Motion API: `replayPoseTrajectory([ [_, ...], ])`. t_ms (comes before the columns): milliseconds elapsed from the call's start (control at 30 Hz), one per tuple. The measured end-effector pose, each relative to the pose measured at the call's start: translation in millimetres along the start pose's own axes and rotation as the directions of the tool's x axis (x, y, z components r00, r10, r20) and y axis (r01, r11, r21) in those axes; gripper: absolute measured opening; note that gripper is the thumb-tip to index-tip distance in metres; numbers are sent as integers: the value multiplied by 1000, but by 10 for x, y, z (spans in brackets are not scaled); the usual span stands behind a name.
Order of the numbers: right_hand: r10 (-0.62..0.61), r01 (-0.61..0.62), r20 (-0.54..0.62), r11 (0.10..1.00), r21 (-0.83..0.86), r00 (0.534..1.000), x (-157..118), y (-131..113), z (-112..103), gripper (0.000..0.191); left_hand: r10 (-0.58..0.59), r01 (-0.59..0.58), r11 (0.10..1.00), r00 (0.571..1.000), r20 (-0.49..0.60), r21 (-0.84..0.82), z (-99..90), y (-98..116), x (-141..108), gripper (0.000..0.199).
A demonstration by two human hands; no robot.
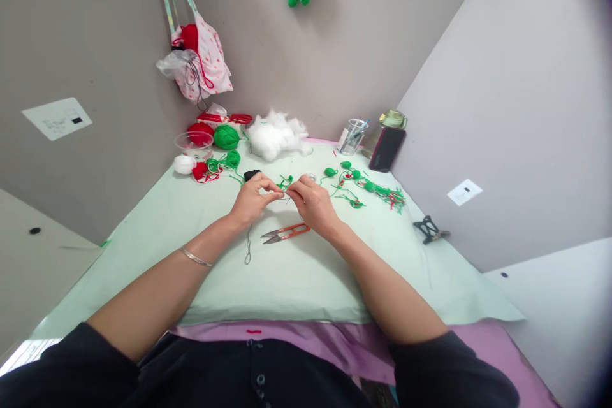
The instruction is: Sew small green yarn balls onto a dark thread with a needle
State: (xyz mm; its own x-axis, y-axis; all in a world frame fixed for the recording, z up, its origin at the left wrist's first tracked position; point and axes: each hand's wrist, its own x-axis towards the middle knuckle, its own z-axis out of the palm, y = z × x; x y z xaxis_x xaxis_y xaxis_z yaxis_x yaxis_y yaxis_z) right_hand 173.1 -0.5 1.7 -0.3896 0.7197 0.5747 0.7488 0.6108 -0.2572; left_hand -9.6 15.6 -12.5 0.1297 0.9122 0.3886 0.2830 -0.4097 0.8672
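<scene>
My left hand (257, 196) is closed in a pinch at the middle of the pale green cloth (306, 280). Facing it, my right hand (312, 199) pinches too, its fingertips almost touching those of the left. What lies between the fingertips is thin and too small to make out. A small green yarn piece (285, 182) shows just behind the fingertips. Orange-handled snips (285, 232) lie below the hands, blades pointing left. A dark looped cord (248, 250) rests left of the snips, and a black object (251, 174) is partly hidden behind my left hand.
Green and red yarn pieces (370, 187) lie at the right. White stuffing (277, 135), a glass of pens (352, 136), a phone (387, 148) and yarn balls (226, 137) stand along the back. A black clip (431, 229) is at the right edge.
</scene>
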Motion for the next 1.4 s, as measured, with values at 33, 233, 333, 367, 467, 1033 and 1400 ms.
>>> replayPoseTrajectory([
  [33,-1,1,-3,1000,10,1000,-2,-5,3,18,-11,11,1000,1000,1,-27,-5,8,6,11],
  [233,12,-11,-4,998,69,1000,-9,4,9,18,-195,243,898,967,161,-368,24,66,-13,34],
  [333,16,-16,-4,996,88,1000,-4,6,-5,18,-247,303,836,952,180,-457,48,68,-30,37],
  [367,17,-17,-5,995,96,1000,0,8,-13,18,-251,306,827,952,177,-471,47,66,-28,36],
  [467,23,-21,-16,993,118,1000,18,22,-47,17,-264,298,795,954,142,-528,8,55,0,33],
  [1033,158,-130,-112,966,222,981,64,146,-125,16,-63,66,997,996,64,-34,-59,75,18,16],
  [1400,636,-336,-52,473,814,770,160,564,-204,23,-113,136,982,978,173,-129,-71,33,34,23],
])
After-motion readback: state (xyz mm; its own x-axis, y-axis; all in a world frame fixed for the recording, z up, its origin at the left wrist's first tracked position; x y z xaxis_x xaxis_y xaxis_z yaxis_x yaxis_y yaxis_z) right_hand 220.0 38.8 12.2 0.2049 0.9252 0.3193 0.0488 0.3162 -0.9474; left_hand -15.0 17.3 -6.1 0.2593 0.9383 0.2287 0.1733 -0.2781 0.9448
